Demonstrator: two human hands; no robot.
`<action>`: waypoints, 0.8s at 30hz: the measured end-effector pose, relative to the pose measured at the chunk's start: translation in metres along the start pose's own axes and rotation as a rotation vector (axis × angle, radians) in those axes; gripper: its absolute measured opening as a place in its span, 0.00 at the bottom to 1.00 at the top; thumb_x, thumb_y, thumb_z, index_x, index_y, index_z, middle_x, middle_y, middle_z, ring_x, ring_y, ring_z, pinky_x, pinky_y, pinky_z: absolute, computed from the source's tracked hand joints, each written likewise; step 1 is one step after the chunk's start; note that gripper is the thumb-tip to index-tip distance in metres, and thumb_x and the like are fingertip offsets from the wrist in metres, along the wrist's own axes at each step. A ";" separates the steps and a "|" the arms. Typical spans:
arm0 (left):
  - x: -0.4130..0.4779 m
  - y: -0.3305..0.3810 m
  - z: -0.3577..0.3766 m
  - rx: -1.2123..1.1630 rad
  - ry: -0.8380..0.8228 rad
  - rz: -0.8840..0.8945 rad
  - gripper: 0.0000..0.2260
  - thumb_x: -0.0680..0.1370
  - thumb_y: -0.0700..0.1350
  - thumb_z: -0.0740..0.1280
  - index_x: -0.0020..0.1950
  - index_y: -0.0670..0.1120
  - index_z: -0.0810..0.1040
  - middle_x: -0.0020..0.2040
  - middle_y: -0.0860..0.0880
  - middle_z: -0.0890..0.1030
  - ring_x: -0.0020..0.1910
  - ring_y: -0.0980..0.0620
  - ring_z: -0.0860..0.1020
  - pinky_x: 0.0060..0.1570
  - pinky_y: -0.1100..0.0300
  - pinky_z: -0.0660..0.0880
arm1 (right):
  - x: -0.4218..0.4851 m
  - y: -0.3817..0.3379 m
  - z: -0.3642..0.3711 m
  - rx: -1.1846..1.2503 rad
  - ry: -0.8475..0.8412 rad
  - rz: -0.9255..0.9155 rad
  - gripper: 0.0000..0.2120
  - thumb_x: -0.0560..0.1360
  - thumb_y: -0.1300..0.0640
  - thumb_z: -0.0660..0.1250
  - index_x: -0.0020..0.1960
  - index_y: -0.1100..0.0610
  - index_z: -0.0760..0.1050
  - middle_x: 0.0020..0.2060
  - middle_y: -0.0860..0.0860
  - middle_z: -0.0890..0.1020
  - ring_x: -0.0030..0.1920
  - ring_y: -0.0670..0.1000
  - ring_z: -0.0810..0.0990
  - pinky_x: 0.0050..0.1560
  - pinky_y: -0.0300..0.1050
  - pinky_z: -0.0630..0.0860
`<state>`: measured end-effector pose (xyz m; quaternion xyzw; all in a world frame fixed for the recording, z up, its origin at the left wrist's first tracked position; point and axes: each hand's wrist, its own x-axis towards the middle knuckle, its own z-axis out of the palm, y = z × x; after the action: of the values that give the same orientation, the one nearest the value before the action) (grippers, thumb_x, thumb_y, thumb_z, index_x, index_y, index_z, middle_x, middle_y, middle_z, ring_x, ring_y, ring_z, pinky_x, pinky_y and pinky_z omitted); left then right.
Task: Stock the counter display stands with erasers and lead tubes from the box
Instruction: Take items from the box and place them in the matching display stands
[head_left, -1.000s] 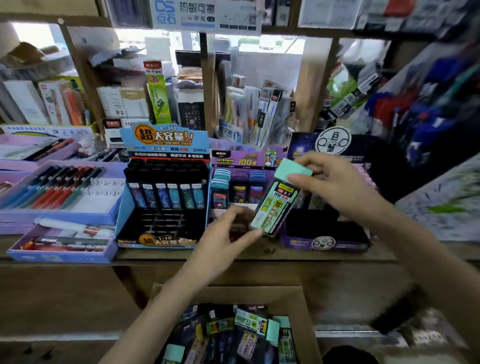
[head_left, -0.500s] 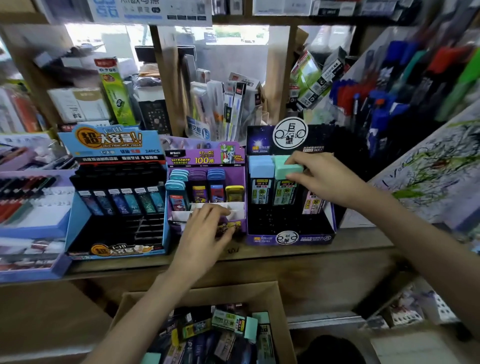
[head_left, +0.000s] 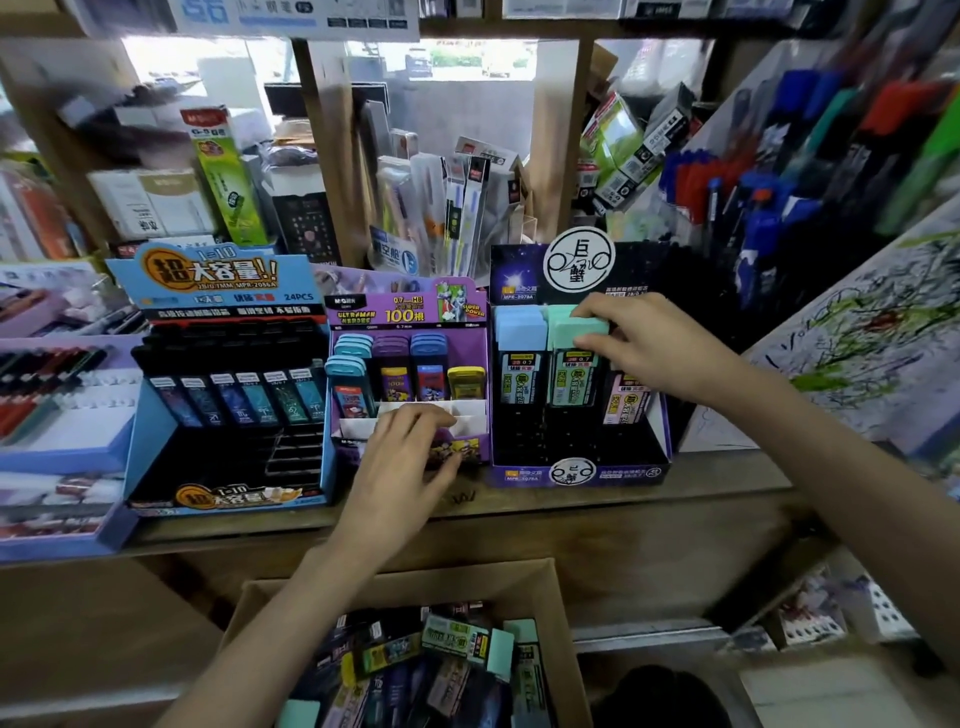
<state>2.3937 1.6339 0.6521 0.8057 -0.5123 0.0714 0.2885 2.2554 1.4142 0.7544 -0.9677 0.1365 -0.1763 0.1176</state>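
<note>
"While the left hand (head_left: 405, 457) lies on the purple stand (head_left: 470, 332), is it gripping?"

"No. Its loose fingers rest on the stand's front edge and hold nothing."

"And the right hand (head_left: 654, 353)?"

"It pinches the mint-capped lead tube (head_left: 571, 369) by its cap. The tube stands upright in the dark stand (head_left: 613, 470) just right of the purple stand, touching a blue-capped tube (head_left: 519, 358)."

"The box (head_left: 415, 584)?"

"Below the purple stand, holding more tubes."

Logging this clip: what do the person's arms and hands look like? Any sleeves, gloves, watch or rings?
Both are bare. The left hand and right hand wear no gloves, and no ring shows on the fingers in view. The left forearm and right forearm carry no sleeve, watch or bracelet as far as the frame shows.
</note>
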 end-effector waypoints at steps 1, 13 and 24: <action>0.000 0.000 0.000 -0.001 0.001 -0.004 0.15 0.77 0.44 0.67 0.62 0.43 0.74 0.60 0.47 0.74 0.61 0.49 0.69 0.60 0.58 0.65 | 0.000 0.000 0.000 0.015 -0.001 0.008 0.08 0.77 0.56 0.64 0.55 0.57 0.75 0.39 0.52 0.79 0.37 0.50 0.77 0.40 0.49 0.73; 0.001 -0.005 -0.002 0.019 -0.049 0.006 0.15 0.77 0.45 0.66 0.63 0.45 0.73 0.61 0.48 0.74 0.61 0.48 0.70 0.60 0.54 0.67 | 0.000 0.010 0.018 -0.132 0.093 -0.111 0.10 0.75 0.56 0.68 0.54 0.58 0.73 0.45 0.49 0.74 0.45 0.49 0.70 0.44 0.44 0.66; -0.004 0.005 -0.018 -0.036 0.004 0.005 0.14 0.78 0.44 0.65 0.62 0.44 0.73 0.60 0.48 0.75 0.62 0.49 0.70 0.60 0.55 0.67 | 0.001 0.007 0.021 -0.332 0.127 -0.101 0.17 0.75 0.54 0.67 0.61 0.60 0.72 0.55 0.55 0.73 0.54 0.55 0.69 0.53 0.46 0.64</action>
<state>2.3910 1.6453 0.6668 0.7990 -0.5149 0.0644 0.3040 2.2623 1.4110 0.7330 -0.9663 0.1221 -0.2180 -0.0618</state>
